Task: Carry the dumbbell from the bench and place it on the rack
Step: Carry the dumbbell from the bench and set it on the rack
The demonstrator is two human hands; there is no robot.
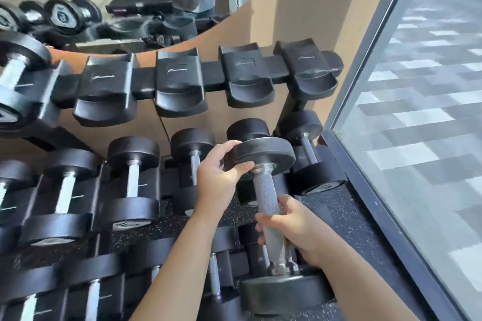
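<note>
dumbbell [266, 206] — over rack [182, 78] | left hand [221, 174] cups head | right hand [292, 227] wraps handle

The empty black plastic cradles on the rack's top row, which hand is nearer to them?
Left. The left hand grips the held dumbbell's upper head, just below the empty black cradles; the right hand holds the knurled handle lower down.

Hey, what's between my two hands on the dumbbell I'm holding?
In the head view, a bare stretch of the dumbbell's knurled handle lies between the left hand, on the upper head, and the right hand, lower on the handle.
</note>
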